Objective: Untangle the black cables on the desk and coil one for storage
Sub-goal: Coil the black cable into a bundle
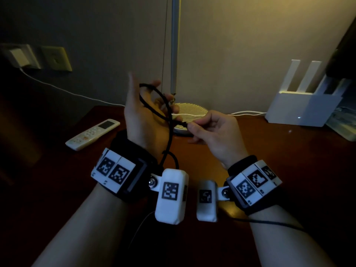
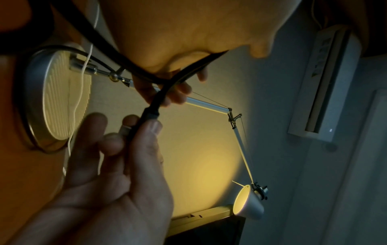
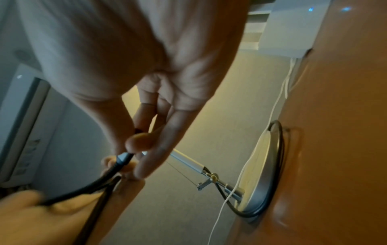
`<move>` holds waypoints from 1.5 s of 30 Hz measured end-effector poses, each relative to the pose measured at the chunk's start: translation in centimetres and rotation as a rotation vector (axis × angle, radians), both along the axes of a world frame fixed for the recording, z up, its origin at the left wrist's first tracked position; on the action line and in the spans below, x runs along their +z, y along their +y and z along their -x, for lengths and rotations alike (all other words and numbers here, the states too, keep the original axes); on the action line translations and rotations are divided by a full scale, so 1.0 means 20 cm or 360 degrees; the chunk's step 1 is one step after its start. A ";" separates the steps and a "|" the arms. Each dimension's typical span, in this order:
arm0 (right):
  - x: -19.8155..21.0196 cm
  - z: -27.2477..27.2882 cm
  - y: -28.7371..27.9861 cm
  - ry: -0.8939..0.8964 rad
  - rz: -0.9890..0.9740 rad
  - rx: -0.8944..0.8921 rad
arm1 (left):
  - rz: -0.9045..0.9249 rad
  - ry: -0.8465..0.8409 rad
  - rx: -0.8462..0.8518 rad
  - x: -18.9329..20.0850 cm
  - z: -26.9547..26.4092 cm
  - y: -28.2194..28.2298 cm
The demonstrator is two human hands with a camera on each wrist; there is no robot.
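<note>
Coiling is partly done: the left hand [image 1: 146, 114], fingers loosely curled, carries a cable [image 1: 169, 120] loop, right hand [image 1: 213, 132] pinching its plug end, tail still hanging

Dim room, warm lamp [image 2: 249, 205] glow, wrist views blurred

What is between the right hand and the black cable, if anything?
Nothing visible. The right hand already pinches the cable at its connector end, and the left hand carries a loop of it around the fingers. Both are raised above the desk, in front of the lamp base.
</note>
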State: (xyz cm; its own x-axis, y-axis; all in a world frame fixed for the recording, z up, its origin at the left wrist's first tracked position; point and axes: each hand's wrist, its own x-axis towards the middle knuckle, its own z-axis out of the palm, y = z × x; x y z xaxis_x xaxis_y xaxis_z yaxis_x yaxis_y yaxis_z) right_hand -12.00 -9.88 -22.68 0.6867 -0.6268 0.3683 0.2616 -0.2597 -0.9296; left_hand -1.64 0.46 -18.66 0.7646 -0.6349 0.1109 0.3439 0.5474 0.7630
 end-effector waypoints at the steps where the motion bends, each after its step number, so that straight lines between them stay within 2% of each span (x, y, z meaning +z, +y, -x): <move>1: 0.01 0.00 0.01 0.0006 0.0018 -0.0005 | -0.0004 0.0038 0.0008 0.00 -0.01 -0.01; 5: 0.02 0.00 0.02 -0.0001 0.0070 0.0019 | -0.0072 0.0026 0.0048 0.03 0.00 -0.02; 11: 0.03 -0.01 0.08 0.0157 0.0214 0.0185 | -0.0160 -0.0015 0.0022 0.02 0.01 -0.04; 19: 0.06 0.00 0.09 0.0058 0.0054 0.0291 | -0.0060 0.0093 -0.0103 0.03 0.00 -0.01; 21: 0.06 -0.01 0.10 0.0121 -0.0066 0.0412 | -0.0018 0.0092 -0.0140 0.05 -0.01 0.00; 24: 0.05 -0.01 0.11 0.0268 -0.0284 0.0748 | 0.0048 0.0093 -0.0194 0.06 -0.01 0.01; 27: 0.04 -0.01 0.12 0.0351 -0.0274 0.0993 | 0.0031 0.0058 -0.0177 0.06 0.00 0.01; 32: 0.04 -0.03 0.13 0.0367 -0.0136 0.0890 | 0.0003 -0.0037 -0.0172 0.05 0.02 -0.01; 38: -0.01 -0.06 0.10 0.0619 0.0191 0.0413 | 0.0132 0.0061 -0.0169 0.07 -0.02 0.00; 40: -0.03 -0.05 0.07 0.0643 0.0305 0.0359 | 0.0162 0.0045 -0.0157 0.08 -0.03 0.01; 42: -0.03 -0.05 0.04 0.0611 0.0258 0.0381 | 0.0151 -0.0001 -0.0147 0.07 -0.03 0.01; 45: -0.04 -0.05 0.04 0.0430 -0.0177 0.0456 | 0.0137 -0.0063 -0.0157 0.06 -0.03 0.01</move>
